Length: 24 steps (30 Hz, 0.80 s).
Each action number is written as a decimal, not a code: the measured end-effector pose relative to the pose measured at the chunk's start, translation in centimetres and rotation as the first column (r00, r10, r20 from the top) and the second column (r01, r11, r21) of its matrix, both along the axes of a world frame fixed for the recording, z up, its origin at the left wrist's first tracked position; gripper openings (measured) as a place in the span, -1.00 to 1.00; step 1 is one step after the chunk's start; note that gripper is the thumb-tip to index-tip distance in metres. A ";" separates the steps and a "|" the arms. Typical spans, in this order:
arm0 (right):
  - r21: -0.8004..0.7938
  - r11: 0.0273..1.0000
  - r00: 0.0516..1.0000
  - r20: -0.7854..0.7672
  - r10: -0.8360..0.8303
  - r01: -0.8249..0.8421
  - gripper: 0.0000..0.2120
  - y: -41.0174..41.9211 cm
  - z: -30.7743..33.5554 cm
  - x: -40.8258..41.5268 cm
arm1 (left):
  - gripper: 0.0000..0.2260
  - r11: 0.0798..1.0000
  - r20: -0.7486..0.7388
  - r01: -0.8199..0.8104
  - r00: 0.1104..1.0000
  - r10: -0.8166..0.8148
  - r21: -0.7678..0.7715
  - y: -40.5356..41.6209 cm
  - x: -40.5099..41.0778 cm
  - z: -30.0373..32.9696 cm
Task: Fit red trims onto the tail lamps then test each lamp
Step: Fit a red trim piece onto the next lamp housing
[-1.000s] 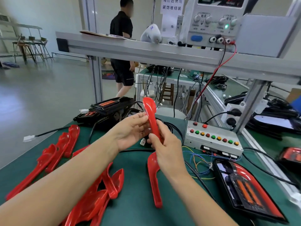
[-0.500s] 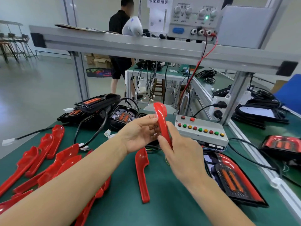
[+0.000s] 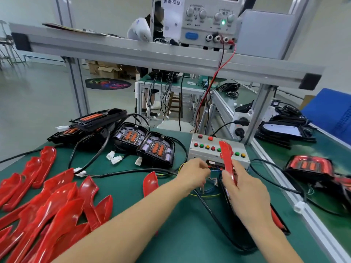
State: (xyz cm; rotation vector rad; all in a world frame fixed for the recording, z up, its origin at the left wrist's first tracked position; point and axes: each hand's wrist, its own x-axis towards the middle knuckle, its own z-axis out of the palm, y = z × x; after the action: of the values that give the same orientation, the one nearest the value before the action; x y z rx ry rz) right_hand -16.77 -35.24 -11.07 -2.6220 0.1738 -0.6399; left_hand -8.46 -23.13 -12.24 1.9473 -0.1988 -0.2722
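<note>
My right hand (image 3: 245, 194) grips a long red trim (image 3: 227, 158) upright in front of the button box. A black tail lamp (image 3: 277, 223) lies flat on the green mat under that hand, mostly hidden by it. My left hand (image 3: 193, 173) has let go of the trim and hovers beside it with loosely curled fingers above thin wires; whether it touches them I cannot tell. Another red trim (image 3: 150, 183) lies on the mat, partly behind my left forearm. Two tail lamps (image 3: 157, 150) with orange lenses sit at the back centre.
A pile of several red trims (image 3: 57, 211) covers the left of the mat. A grey button box (image 3: 201, 152) stands ahead, a power supply (image 3: 209, 21) on the shelf above. More lamps (image 3: 309, 166) lie right of the aluminium rail. Black cables cross the mat. A person stands behind the bench.
My left hand released the red trim and dropped toward the wires. My right hand carried the trim right, over the lamp. The view turned right.
</note>
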 end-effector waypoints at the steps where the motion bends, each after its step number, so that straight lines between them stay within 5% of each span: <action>1: 0.017 1.000 1.000 -0.015 -0.001 0.001 -0.59 -0.3 -0.1 -0.2 | -0.81 0.983 0.116 -0.027 0.993 0.006 0.182 -0.5 0.2 -0.2; 3: 0.037 0.999 0.999 -0.027 -0.027 0.028 -0.62 -1.0 -0.3 -0.5 | -0.78 0.785 0.441 -0.220 0.895 -0.074 0.579 -1.3 0.2 -0.4; 5: 0.048 0.997 0.998 -0.036 -0.060 0.062 -0.65 -1.7 -0.6 -0.7 | -0.76 0.735 0.600 -0.313 0.784 -0.158 0.602 -2.1 0.3 -0.6; 8: 0.076 0.994 0.996 -0.055 -0.077 0.081 -0.67 -2.5 -1.2 -1.1 | -0.84 0.923 0.382 -0.072 0.920 -0.084 0.377 -3.7 0.5 -0.2; 11: 0.102 0.992 0.996 -0.060 -0.069 0.075 -0.68 -2.7 -1.9 -1.5 | -0.82 0.970 0.057 0.043 0.997 -0.058 0.239 -5.1 0.9 -0.4; 14: 0.093 0.994 0.997 -0.042 -0.057 0.061 -0.67 -2.5 -2.4 -1.7 | -0.83 0.998 -0.219 0.039 0.975 -0.029 0.040 -5.7 0.9 -0.8; 20: 0.082 0.997 1.000 -0.012 0.011 -0.010 -0.66 -2.3 -2.3 -2.0 | -0.85 0.990 -0.413 -0.031 0.910 -0.030 -0.140 -4.5 1.1 -0.5; 24: 0.102 0.989 0.994 0.020 0.107 -0.109 -0.60 -2.5 -2.3 -2.7 | -0.83 0.906 -0.541 -0.187 0.840 -0.053 -0.379 -3.1 1.0 -1.2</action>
State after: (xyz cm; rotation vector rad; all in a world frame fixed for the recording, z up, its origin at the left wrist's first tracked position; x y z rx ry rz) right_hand -19.45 -37.73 -13.36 -2.5074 0.0583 -0.5970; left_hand -7.50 -26.20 -13.47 1.3771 0.1791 -0.6662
